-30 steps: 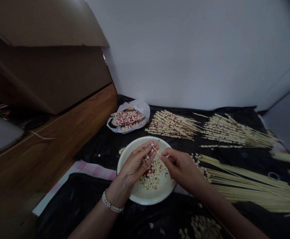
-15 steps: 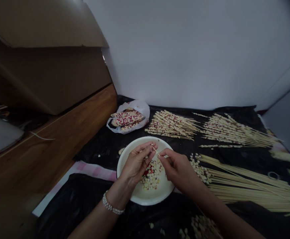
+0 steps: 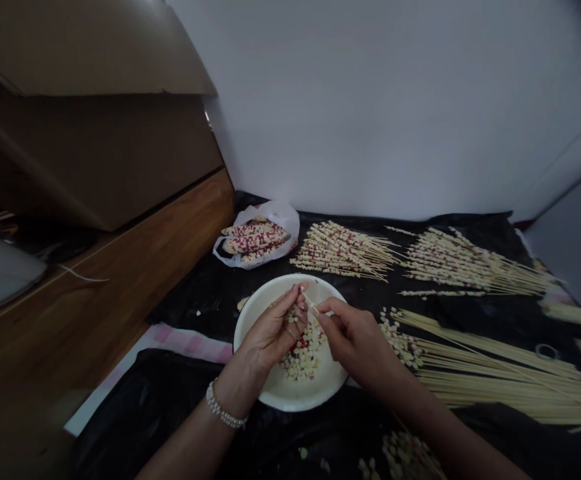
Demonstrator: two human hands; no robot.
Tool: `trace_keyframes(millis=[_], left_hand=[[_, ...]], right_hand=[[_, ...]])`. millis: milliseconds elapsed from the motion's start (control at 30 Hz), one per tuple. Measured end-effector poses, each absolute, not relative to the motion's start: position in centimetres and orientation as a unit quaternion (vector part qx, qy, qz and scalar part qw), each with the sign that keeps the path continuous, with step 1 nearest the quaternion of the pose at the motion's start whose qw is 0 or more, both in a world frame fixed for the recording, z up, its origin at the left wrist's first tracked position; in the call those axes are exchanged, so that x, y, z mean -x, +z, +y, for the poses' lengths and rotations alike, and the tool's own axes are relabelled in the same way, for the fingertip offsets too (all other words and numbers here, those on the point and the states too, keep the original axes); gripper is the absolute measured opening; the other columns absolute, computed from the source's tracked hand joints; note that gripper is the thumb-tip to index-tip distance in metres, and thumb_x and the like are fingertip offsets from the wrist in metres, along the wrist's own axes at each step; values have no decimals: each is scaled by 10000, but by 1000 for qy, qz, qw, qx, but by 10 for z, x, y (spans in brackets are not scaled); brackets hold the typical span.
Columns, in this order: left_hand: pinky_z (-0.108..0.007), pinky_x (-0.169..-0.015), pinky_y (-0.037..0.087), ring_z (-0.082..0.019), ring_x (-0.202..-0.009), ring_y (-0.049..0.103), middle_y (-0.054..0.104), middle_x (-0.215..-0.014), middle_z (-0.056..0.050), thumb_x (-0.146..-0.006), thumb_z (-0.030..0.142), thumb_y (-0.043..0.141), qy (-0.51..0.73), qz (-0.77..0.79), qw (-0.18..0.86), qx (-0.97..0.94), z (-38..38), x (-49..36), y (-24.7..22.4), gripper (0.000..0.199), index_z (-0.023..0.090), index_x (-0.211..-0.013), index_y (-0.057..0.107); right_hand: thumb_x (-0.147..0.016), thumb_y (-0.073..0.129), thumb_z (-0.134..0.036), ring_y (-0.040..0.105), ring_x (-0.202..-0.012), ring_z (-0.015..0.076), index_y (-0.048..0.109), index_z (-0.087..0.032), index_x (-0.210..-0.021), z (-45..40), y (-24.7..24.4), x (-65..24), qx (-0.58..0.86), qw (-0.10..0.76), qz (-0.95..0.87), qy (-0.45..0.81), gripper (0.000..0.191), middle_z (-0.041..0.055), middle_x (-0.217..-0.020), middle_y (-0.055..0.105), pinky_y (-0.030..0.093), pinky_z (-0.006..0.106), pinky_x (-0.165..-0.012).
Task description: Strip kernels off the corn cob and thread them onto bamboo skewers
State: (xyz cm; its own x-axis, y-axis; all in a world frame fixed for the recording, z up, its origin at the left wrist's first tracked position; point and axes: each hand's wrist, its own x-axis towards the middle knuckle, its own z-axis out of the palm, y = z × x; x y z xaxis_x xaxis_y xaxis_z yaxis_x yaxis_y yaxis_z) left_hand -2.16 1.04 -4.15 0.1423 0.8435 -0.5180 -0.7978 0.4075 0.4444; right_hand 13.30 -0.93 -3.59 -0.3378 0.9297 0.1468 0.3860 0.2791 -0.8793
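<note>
Above a white bowl [image 3: 315,396], my right hand [image 3: 354,337] pinches a thin wooden skewer [image 3: 310,305] that slants up to the left. The fingertips of my left hand [image 3: 270,327] are closed at the skewer's tip, around what looks like a corn kernel. More kernels [image 3: 293,319] rest in the curled left palm. Loose white and purple corn kernels [image 3: 303,367] lie in the bowl, with something red partly hidden among them.
Speckled corn cobs [image 3: 255,241] sit in a plastic bag behind the bowl. Two piles of kernel-threaded skewers [image 3: 343,248] lie at the back. Bare skewers [image 3: 500,380] and kernel-tipped ones are at right. A cardboard box [image 3: 95,147] stands left; a white wall [image 3: 370,113] rises behind.
My left thumb and fingertips have shifted slightly left and closed at the skewer's tip, and the palm has turned to show its kernels. My right hand stays almost still.
</note>
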Motion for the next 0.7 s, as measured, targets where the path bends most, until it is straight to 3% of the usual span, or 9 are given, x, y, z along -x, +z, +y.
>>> trace_keyframes(millis=[200,433,700], left_hand=[[-149,-639,494,-68,-639,608,686,-751,-12,-839,118,644,539,390,740,-94,11,25,-47,104,167,-889,721],[-133,-610,491,-55,-617,590,685,-714,-10,-763,157,746,533,401,729,-155,5,20,-45,63,125,-814,728],[-126,-589,501,-56,-604,600,670,-703,-21,-799,76,673,554,428,703,-124,11,18,-35,41,101,-796,705]], right_hand=[[-925,448,-322,443,-447,99,576,-205,-840,-10,-35,-133,455,357,-707,407,193,-65,-493,476,307,228,-486],[-927,449,-328,450,-453,100,581,-203,-851,-10,-37,-131,456,372,-696,412,197,-61,-513,484,315,226,-481],[-924,468,-330,494,-468,102,607,-196,-882,-5,-30,-143,442,334,-702,447,198,-54,-504,529,366,222,-512]])
